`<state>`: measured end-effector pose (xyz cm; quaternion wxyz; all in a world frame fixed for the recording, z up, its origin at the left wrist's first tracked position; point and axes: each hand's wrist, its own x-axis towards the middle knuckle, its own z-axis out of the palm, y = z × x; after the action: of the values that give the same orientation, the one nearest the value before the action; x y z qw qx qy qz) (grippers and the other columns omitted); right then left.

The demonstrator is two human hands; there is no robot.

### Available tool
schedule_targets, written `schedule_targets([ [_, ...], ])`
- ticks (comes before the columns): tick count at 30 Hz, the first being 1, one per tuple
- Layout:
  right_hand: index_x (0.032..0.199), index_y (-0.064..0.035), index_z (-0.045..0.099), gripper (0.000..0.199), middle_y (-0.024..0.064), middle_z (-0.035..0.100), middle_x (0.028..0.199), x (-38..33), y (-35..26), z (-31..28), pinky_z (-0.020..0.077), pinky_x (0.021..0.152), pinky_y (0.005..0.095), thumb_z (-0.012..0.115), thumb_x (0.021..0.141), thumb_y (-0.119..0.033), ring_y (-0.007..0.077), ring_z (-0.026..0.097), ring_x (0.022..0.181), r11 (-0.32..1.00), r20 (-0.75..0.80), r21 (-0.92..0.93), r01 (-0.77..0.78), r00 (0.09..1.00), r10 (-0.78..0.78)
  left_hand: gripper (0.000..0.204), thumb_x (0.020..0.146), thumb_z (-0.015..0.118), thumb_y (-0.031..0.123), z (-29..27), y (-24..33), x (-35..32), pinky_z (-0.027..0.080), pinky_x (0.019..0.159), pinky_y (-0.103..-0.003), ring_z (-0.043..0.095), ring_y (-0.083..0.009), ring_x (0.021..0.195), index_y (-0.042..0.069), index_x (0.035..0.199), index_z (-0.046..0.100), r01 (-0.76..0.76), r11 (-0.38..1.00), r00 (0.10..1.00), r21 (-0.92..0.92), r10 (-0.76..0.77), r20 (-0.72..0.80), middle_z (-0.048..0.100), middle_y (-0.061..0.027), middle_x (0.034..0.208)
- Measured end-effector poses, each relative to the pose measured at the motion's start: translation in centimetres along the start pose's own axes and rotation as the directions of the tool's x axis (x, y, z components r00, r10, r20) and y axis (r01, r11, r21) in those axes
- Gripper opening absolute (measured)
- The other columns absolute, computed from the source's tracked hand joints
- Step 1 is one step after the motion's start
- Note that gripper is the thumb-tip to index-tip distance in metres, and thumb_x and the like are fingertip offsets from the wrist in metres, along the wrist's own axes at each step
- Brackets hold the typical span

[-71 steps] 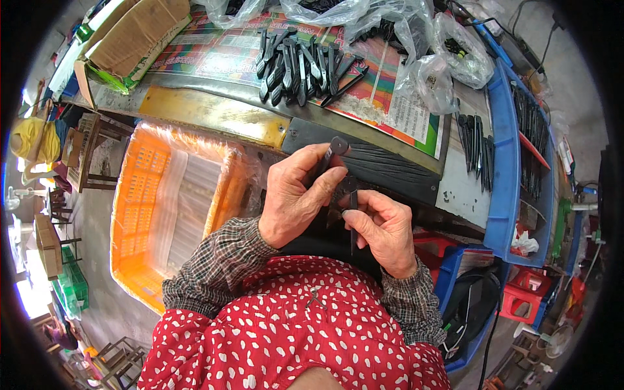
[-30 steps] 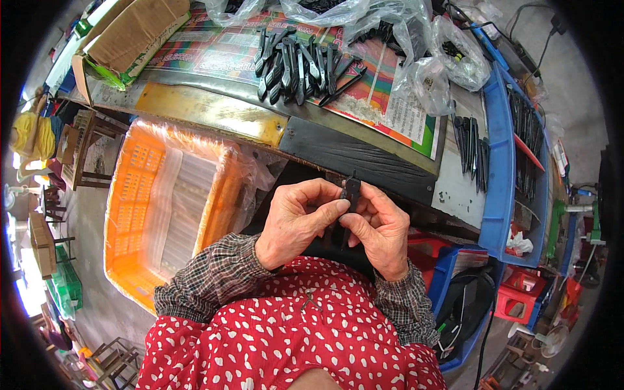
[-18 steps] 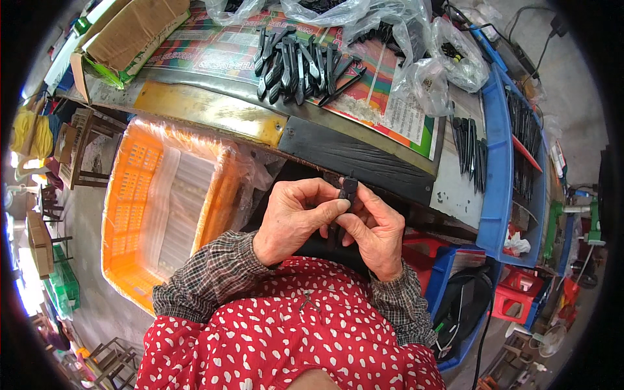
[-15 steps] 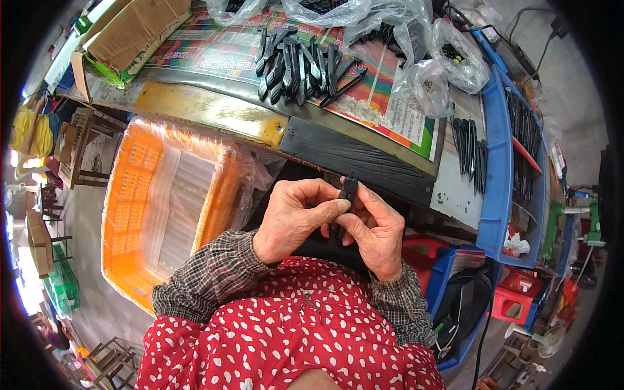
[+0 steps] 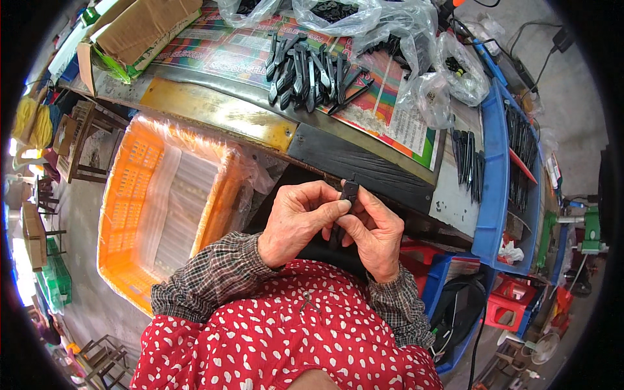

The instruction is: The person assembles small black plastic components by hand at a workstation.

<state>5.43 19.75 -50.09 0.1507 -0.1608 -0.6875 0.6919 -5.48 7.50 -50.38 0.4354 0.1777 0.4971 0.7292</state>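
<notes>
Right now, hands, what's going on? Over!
Left fingers, right fingers: both closed on small black part. Part partly hidden by them. Black pile beyond, on bench. Nothing visibly in the way.

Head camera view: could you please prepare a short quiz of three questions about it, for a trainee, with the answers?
1. Who holds the black elongated workpiece? A) only the left; B) only the right; C) both hands.
2. True or false: the orange perforated plastic basket is left of both hands.
3. What lies under the pile of slender black pieces on the worktable?

Key: 1: C, left hand and right hand together. 2: true. 3: colourful printed sheets.
</notes>
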Motion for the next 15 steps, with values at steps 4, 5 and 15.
schedule_targets([
  [4, 0.128, -0.0005, 0.052, 0.045, 0.0043, 0.06, 0.096, 0.1, 0.1, 0.1, 0.0454, 0.051, 0.0172, 0.065, 0.084, -0.001, 0.0057, 0.056, 0.068, 1.0, 0.015, 0.015, 0.0, 1.0, -0.001, 0.01, 0.089, 0.062, 0.008, 0.0, 0.0, 0.0, 0.047, 0.049, -0.021, 0.056, -0.0077, 0.058, -0.002, 0.091, 0.063, -0.006, 1.0, 1.0, -0.018, 0.006, -0.008, 0.063, -0.0045, 0.075],
  [5, 0.127, -0.0004, 0.052, 0.045, 0.0044, 0.06, 0.095, 0.1, 0.1, 0.1, 0.0454, 0.051, 0.0172, 0.065, 0.084, -0.001, 0.0057, 0.056, 0.068, 1.0, 0.018, 0.014, 0.007, 1.0, -0.008, 0.01, 0.089, 0.062, 0.008, 0.0, 0.3, 0.1, 0.047, 0.048, -0.021, 0.056, -0.0077, 0.057, -0.002, 0.09, 0.062, 0.018, 0.999, 1.0, -0.034, -0.018, 0.011, 0.063, -0.0045, 0.075],
  [15, 0.123, 0.0024, 0.055, 0.039, 0.0023, 0.058, 0.089, 1.3, -1.7, -1.4, 0.0425, 0.05, 0.0175, 0.066, 0.086, -0.006, 0.0043, 0.051, 0.061, 0.997, 0.078, 0.027, -0.071, 0.995, 0.069, 0.01, 0.087, 0.064, 0.009, 0.0, 0.3, -0.5, 0.038, 0.043, -0.017, 0.05, -0.0028, 0.051, 0.0, 0.087, 0.061, 0.07, 0.99, 0.997, 0.12, -0.074, 0.023, 0.059, 0.001, 0.069],
])
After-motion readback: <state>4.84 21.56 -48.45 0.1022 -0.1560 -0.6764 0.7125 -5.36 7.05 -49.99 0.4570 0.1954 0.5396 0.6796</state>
